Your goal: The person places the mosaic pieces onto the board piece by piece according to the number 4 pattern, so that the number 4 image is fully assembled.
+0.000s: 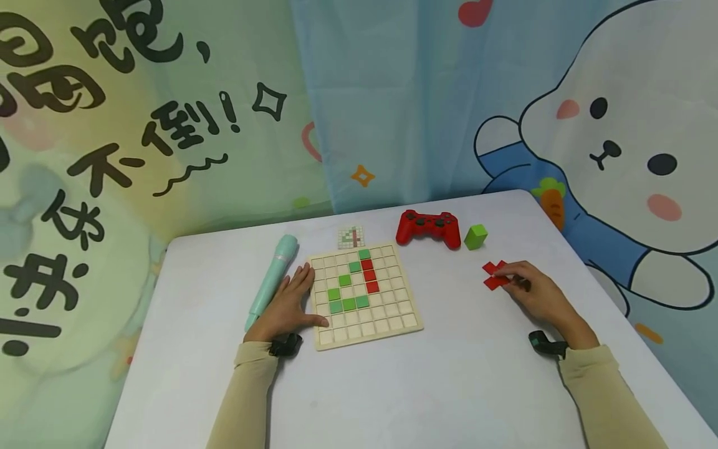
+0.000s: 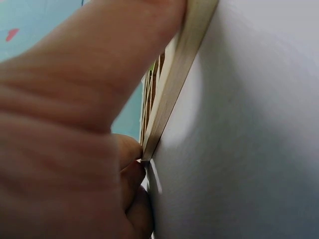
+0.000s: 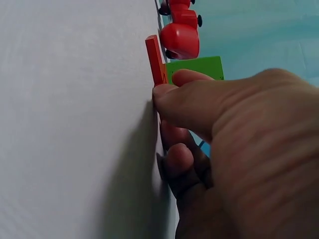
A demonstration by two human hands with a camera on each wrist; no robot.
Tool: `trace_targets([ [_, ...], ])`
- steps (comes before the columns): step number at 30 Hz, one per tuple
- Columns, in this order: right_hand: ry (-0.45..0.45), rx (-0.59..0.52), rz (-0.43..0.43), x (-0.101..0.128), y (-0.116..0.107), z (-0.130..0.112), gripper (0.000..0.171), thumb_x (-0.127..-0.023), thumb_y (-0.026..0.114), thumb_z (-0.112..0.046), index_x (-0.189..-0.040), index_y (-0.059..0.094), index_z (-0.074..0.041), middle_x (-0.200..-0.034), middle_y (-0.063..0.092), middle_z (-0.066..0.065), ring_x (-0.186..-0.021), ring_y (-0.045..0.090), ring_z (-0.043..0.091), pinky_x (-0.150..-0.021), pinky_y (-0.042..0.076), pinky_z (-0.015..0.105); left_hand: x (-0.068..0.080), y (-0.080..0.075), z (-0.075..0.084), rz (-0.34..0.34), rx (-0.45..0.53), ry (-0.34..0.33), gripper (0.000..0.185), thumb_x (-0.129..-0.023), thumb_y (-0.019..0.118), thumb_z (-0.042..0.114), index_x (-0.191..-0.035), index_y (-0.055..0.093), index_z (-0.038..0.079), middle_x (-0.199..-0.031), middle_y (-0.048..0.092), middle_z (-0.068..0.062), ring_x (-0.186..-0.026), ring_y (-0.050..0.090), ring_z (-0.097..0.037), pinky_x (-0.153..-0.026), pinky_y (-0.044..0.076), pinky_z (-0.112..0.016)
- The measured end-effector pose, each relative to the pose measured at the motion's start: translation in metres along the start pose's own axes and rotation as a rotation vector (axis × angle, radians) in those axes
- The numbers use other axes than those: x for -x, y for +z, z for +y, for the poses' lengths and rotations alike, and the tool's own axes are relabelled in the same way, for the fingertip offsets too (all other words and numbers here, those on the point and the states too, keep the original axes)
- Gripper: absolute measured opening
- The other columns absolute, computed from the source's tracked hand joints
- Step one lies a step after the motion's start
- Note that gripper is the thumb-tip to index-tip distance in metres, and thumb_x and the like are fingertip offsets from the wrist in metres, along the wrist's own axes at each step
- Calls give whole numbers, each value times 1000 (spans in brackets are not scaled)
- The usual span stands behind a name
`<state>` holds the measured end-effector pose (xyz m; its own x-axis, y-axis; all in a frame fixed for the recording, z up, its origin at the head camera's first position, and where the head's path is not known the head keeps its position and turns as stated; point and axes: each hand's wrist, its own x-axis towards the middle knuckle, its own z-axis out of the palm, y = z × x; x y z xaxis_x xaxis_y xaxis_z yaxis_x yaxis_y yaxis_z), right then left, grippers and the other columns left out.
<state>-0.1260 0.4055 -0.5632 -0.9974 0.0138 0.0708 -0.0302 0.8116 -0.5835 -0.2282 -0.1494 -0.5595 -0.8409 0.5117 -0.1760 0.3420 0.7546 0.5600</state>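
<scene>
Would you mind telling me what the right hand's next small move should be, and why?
Probably pinch one red tile and lift it: the right hand already touches the loose tiles, the left hand steadies the grid board, and the red column there looks unfinished.

Head view: from above, looking forward and down over the whole white table (image 1: 449, 374), backdrop across the upper frame. Left wrist view: very close, rolled sideways, grazing the grid board (image 2: 184, 64) edge at upper centre. Right wrist view: equally close, rolled, sharing red tiles (image 3: 155, 59), red gamepad (image 3: 180, 37) and green block (image 3: 197, 67) with the head view.
</scene>
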Motion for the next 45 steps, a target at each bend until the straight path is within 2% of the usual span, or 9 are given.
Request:
trace_targets([
  [7, -5, 18, 31, 3, 1, 0, 40, -97, 71, 3, -135, 70, -8, -133, 58, 21, -101, 56, 29, -77, 39, 0, 0, 0, -1, 2, -1, -1, 136, -76, 92, 59, -172, 10, 9, -182, 1, -7, -171, 2, -29, -139, 1, -54],
  [17, 49, 53, -19, 3, -3, -8, 35, -100, 71, -3, -134, 69, -2, -123, 57, 22, -100, 55, 29, -73, 43, 7, 0, -2, 3, 12, -13, 16, 133, -77, 91, 57, -172, 12, 7, -182, 3, -9, -171, 3, -30, -140, 2, -54],
  [22, 63, 77, -46, 3, -8, -11, 33, -101, 73, -9, -133, 68, -2, -124, 57, 22, -102, 58, 32, -77, 50, 14, -1, -2, 3, 15, -18, 23, 131, -78, 92, 55, -171, 13, 6, -182, 4, -11, -170, 4, -31, -139, 2, -54],
  [26, 39, 76, -30, 2, -16, -22, 36, -100, 75, -14, -133, 67, -4, -123, 61, 20, -103, 62, 33, -77, 51, 12, 0, -2, 3, 7, -13, 25, 132, -78, 91, 56, -171, 13, 5, -182, 4, -11, -170, 3, -32, -139, 2, -55],
  [29, -23, 58, -23, -4, -22, -45, 37, -99, 76, -11, -134, 68, -4, -120, 64, 17, -101, 61, 30, -75, 49, 7, 0, -2, 2, 7, -9, 22, 132, -78, 91, 56, -171, 12, 6, -182, 4, -10, -170, 3, -32, -139, 2, -55],
  [32, -116, 39, -57, -15, -18, -80, 35, -97, 78, -8, -131, 71, -7, -114, 66, 11, -97, 60, 24, -74, 50, 11, 1, -3, 1, 7, -7, 15, 132, -78, 91, 57, -171, 11, 7, -182, 3, -10, -170, 3, -31, -139, 2, -55],
  [35, -216, 46, -143, -26, -4, -117, 32, -96, 80, -11, -127, 73, -12, -111, 68, 6, -94, 59, 17, -73, 53, 17, 3, -4, 0, 8, -5, 15, 132, -79, 91, 57, -172, 11, 7, -182, 3, -9, -170, 3, -30, -139, 1, -54],
  [39, -340, 81, -302, -44, 24, -160, 29, -96, 81, -18, -124, 76, -16, -114, 69, -1, -97, 61, 12, -78, 59, 22, 2, -5, 1, 14, -7, 23, 132, -78, 91, 57, -172, 12, 7, -182, 3, -10, -170, 3, -31, -139, 2, -54],
  [45, -498, 122, -465, -65, 63, -198, 21, -97, 80, -20, -117, 77, -14, -117, 67, -1, -108, 63, 15, -93, 63, 31, 1, -5, 2, 17, -14, 31, 131, -79, 91, 56, -171, 13, 6, -182, 4, -11, -170, 4, -32, -139, 3, -56],
])
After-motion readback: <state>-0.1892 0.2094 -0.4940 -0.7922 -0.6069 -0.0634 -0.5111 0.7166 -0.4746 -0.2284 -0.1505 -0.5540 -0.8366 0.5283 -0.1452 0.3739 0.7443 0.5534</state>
